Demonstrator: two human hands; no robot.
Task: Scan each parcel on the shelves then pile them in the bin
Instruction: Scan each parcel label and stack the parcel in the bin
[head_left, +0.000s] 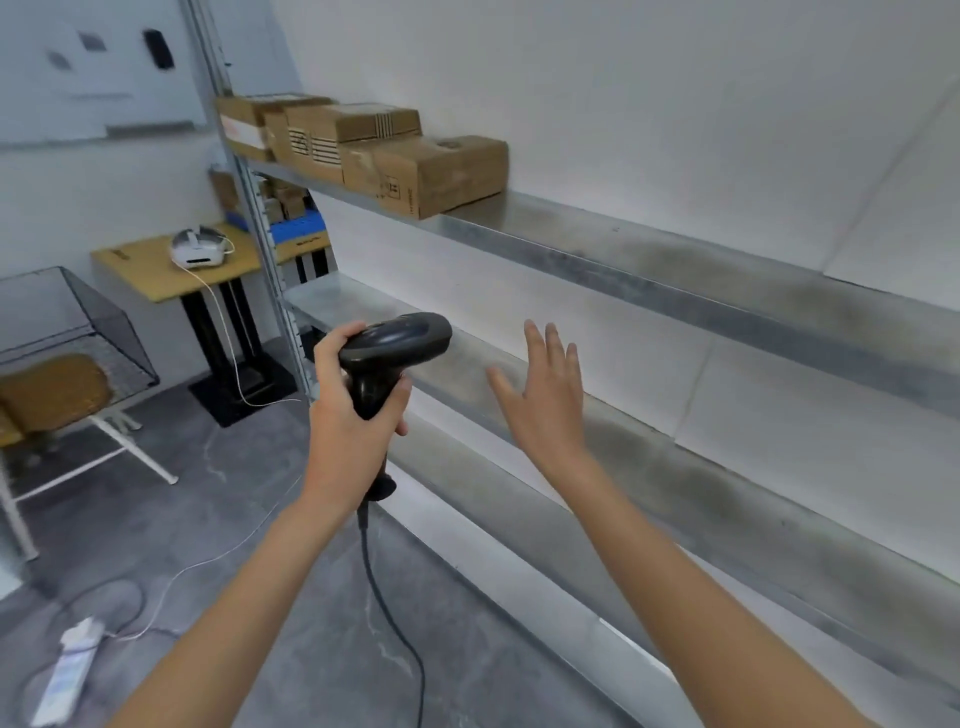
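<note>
**Scanner ready, parcels out of reach on the upper shelf**

The wire bin (78, 332) stands far left, partly cut off. The left hand (353, 415) grips the scanner (395, 343); its trailing cable (384, 597) could snag. The right hand (545, 395) hovers empty, fingers spread. The parcels (363, 145) crowd the upper shelf (623, 249), well apart from both hands; one overhangs and might topple. Their labels are blurred.

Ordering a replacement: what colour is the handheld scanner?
Black, seen in the head view: the scanner.
</note>
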